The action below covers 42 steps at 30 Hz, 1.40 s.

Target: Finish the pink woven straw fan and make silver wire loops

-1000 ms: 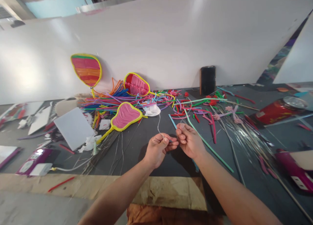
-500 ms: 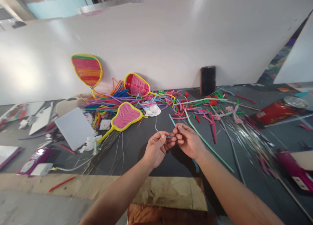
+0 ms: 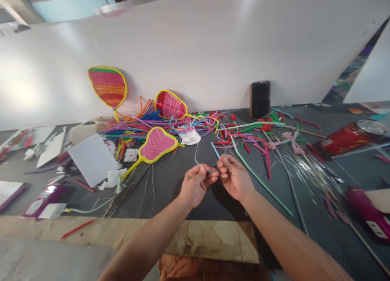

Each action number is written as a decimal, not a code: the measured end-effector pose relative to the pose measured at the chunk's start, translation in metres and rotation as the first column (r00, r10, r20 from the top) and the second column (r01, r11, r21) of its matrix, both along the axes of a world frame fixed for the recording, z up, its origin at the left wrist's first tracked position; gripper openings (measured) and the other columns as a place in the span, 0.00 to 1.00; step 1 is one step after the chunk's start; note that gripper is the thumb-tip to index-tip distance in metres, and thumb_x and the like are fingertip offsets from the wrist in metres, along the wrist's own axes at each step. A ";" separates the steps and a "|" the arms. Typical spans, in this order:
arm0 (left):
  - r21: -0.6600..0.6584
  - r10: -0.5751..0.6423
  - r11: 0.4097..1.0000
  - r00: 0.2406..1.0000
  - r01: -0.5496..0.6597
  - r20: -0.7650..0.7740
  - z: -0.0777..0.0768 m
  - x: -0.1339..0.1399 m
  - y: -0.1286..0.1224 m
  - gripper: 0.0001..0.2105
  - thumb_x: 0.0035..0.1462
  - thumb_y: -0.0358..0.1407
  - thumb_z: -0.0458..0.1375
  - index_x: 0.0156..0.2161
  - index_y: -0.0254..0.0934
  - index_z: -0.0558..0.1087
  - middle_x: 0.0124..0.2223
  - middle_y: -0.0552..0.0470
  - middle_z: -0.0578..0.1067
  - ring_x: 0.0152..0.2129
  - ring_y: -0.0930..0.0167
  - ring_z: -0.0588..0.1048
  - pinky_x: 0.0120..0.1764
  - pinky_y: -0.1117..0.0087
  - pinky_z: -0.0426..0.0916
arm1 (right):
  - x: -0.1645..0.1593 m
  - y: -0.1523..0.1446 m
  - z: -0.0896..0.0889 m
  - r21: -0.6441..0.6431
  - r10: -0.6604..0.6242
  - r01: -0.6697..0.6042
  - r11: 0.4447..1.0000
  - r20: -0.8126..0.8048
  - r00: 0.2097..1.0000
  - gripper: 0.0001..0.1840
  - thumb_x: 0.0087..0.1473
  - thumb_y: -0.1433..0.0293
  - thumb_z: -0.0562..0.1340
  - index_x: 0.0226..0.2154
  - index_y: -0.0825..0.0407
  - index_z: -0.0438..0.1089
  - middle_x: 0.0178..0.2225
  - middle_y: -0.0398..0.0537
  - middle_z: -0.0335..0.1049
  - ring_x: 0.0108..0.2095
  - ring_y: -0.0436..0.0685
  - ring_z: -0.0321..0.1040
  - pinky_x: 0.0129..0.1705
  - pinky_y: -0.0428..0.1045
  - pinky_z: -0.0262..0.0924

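Note:
Over the dark table, my left hand (image 3: 196, 185) is closed in a pinch on a short blue pipe cleaner (image 3: 210, 171) and a thin wire (image 3: 196, 153) that curves up from its fingertips. Right beside it, my right hand (image 3: 234, 175) is closed too, its thumb and fingertips pinched at the end of the same piece, most of which the fingers cover. A light blue pipe cleaner (image 3: 215, 150) sticks out above the right fingers; whether it is held or lies behind them I cannot tell. Beyond the hands lies a pink fan shape with a yellow edge (image 3: 157, 144).
Many coloured pipe cleaners (image 3: 134, 128) are heaped at the back. Two more yellow-edged fan shapes (image 3: 108, 86) lean on the white board. A black phone (image 3: 260, 99) stands there also. To the right are thin wires (image 3: 307, 171), a red can (image 3: 350, 138) and a purple power strip (image 3: 370, 216).
Both hands stay nearly in place, with small finger shifts. Less of the blue piece shows between the fingertips, and the blue end below my right wrist is now almost hidden.

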State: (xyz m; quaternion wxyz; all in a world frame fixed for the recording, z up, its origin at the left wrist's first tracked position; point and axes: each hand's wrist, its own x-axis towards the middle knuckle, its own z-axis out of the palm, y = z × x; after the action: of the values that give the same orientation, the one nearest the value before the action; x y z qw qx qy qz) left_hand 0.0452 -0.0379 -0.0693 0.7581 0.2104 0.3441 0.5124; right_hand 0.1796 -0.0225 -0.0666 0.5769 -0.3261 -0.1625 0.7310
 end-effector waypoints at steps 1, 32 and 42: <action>-0.004 -0.002 1.000 1.000 0.002 0.005 0.000 0.000 0.001 0.10 0.47 0.36 0.65 0.29 0.31 0.70 0.30 0.50 0.77 0.27 0.74 0.77 0.32 0.77 0.72 | 0.000 0.000 0.000 0.000 0.008 -0.008 1.000 0.003 1.000 0.12 0.39 0.68 0.71 0.26 0.52 0.69 0.20 0.37 0.65 0.18 0.41 0.55 0.17 0.36 0.52; -0.019 0.057 0.998 0.998 -0.056 0.018 0.008 -0.011 0.006 0.08 0.52 0.35 0.61 0.30 0.33 0.67 0.31 0.51 0.76 0.27 0.74 0.77 0.31 0.77 0.73 | 0.033 0.006 0.004 0.580 -0.446 -0.468 0.667 0.814 0.373 0.14 0.57 0.71 0.55 0.45 0.45 0.68 0.37 0.46 0.73 0.34 0.52 0.72 0.38 0.47 0.66; 0.006 -0.026 1.000 1.000 0.026 0.001 0.006 -0.008 0.001 0.11 0.49 0.37 0.63 0.29 0.33 0.66 0.29 0.49 0.77 0.25 0.73 0.77 0.28 0.77 0.72 | 0.047 0.009 0.011 0.473 -0.515 -0.662 0.581 0.844 0.151 0.16 0.55 0.77 0.50 0.37 0.49 0.71 0.29 0.44 0.74 0.20 0.46 0.66 0.27 0.43 0.61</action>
State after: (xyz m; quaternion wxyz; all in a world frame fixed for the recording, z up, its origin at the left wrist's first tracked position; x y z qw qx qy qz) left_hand 0.0375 -0.0366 -0.0630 0.7643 0.2167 0.3394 0.5036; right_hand 0.2268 -0.0135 -0.0556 0.3492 -0.4011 -0.8243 0.1943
